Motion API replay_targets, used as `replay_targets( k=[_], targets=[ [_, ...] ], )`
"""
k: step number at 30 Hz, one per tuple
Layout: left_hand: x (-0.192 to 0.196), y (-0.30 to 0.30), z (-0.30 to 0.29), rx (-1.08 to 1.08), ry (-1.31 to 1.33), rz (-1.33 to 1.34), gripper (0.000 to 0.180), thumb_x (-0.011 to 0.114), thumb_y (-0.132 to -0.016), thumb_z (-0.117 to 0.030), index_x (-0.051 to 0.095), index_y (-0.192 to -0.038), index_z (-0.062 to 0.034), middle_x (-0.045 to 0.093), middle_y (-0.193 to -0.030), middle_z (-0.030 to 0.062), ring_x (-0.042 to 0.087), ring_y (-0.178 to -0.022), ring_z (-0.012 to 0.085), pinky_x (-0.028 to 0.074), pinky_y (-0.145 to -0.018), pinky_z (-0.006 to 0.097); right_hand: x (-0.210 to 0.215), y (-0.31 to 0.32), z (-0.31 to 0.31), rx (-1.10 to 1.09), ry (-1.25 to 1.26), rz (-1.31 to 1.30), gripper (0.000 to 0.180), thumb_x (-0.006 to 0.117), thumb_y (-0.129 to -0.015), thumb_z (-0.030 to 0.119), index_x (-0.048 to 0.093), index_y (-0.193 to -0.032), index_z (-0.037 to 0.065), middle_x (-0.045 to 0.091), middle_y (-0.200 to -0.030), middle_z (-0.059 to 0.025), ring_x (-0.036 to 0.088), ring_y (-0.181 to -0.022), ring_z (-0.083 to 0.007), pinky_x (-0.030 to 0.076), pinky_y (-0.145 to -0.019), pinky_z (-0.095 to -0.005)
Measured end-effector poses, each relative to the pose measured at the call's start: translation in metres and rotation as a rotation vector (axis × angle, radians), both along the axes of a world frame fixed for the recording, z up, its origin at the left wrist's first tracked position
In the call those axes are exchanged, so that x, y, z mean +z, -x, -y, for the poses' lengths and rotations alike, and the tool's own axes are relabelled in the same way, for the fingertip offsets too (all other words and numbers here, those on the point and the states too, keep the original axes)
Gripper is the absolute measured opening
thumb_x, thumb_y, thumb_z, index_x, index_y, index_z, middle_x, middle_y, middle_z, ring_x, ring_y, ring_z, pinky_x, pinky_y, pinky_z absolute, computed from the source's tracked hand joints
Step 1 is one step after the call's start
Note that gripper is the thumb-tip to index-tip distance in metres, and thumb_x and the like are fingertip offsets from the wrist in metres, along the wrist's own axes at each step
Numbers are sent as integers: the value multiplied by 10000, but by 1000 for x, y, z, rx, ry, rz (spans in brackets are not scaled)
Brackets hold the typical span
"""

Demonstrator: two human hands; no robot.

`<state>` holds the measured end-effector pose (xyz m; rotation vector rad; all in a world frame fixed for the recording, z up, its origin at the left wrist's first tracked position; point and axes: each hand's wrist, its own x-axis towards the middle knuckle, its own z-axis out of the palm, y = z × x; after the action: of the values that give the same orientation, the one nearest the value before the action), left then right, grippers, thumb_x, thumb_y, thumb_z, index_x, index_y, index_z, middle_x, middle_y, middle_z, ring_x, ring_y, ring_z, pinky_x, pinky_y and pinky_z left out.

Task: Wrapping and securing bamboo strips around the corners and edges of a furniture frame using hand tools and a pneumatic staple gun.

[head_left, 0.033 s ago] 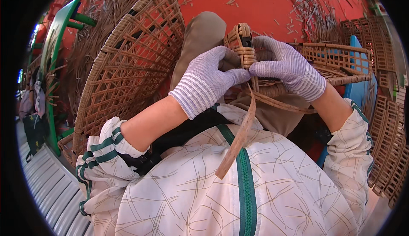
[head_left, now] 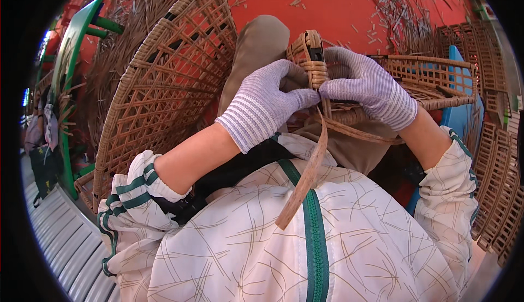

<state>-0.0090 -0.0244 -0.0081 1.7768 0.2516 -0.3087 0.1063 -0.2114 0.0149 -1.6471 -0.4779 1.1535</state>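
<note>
Wrapped wicker piece [head_left: 316, 67]: sitting near the trousered left knee [head_left: 263, 43], being pinched narrowly by left hand [head_left: 267, 93] and right hand [head_left: 370, 86]. Perhaps risking slack wraps [head_left: 318, 77] if easing thumb pressure, or a split in the loose flat strip [head_left: 307, 183] if twisting too sharply.

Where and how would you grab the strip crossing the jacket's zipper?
I'd pinch the flat strip by its faces near the lower end, from the person's left: that end looks thin, unheld and angled left, while the left hand and right hand crowd its top.
</note>
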Motion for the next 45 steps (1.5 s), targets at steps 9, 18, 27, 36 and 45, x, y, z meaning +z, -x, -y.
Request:
replay_targets(
  k=[9,18,27,36,45],
  targets=[
    [19,-7,1,-18,-125,-124,351,686,-863,-203,637,-1077,70,707,-931,151,686,-856,171,557,-796,296,-4,0,1,-15,-60,31,588,779,-842,209,521,-1300,-55,653,-1133,-106,629,-1048,-168,522,-934,-301],
    [7,-6,11,-5,-320,-15,407,639,-833,-260,632,-1084,61,690,-961,263,692,-889,356,555,-828,396,-5,3,2,-16,-42,24,555,773,-833,207,546,-1268,-53,649,-1139,-102,624,-1057,-164,515,-944,-294],
    [5,-4,27,133,-274,-71,372,621,-842,-176,578,-1127,60,687,-936,254,694,-866,350,547,-805,390,-9,-7,3,-6,-52,-47,617,795,-816,235,535,-1312,-24,639,-1163,-108,618,-1090,-191,505,-975,-342],
    [-23,-6,38,230,-75,33,360,653,-879,-249,576,-1158,-36,680,-1061,222,654,-1046,394,507,-907,414,-6,-4,9,-51,-5,53,489,831,-781,228,591,-1140,-2,678,-1044,-86,620,-948,-147,541,-823,-308],
    [-56,-6,18,109,71,-190,478,646,-823,-196,603,-1228,54,702,-1018,149,668,-945,223,523,-854,311,-36,2,6,-116,-141,-384,396,796,-804,13,552,-1114,48,617,-1044,-55,630,-972,-163,554,-883,-316]
  ],
)
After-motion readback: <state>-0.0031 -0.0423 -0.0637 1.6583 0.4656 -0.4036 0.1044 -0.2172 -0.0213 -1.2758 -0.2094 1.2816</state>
